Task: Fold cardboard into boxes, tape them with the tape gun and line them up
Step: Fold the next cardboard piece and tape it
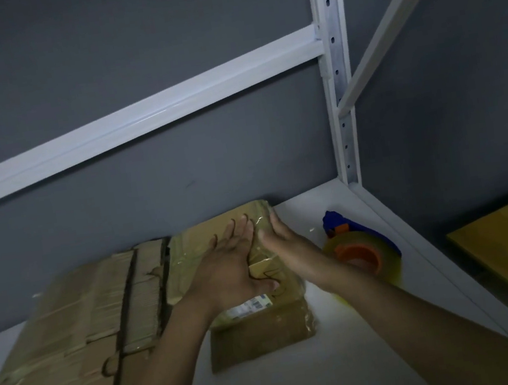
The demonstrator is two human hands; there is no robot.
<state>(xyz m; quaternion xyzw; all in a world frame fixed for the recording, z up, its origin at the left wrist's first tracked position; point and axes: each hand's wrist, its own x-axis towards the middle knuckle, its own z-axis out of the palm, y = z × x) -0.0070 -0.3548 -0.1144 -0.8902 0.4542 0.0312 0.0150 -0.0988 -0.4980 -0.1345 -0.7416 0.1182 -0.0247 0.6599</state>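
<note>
1. While the box point(259, 332) sits on the white shelf board point(351, 358), close to the grey back wall point(148, 191), its top shines with tape. The step in hand looks like smoothing that strip down.
2. The left hand point(233, 260) lies flat on the top with fingers straight and spread, holding nothing. The right hand point(289, 246) rests along the top's right edge, fingers also straight, gripping nothing.
3. Press from the seam's middle outward so that bubbles escape and the tape ends wrap over the sides. The left palm should serve as the anchor, since the box may slide toward the wall.
4. Flattened cardboard point(79, 331) lies just beside the box's left side, so there is little room there.
5. The tape gun point(358, 249) lies just right of the right wrist, between the box and the shelf's right rim below the upright point(339, 82). A sweeping elbow could knock it.
6. Open room lies on the bare board in front, which seems the place for lining up boxes.
</note>
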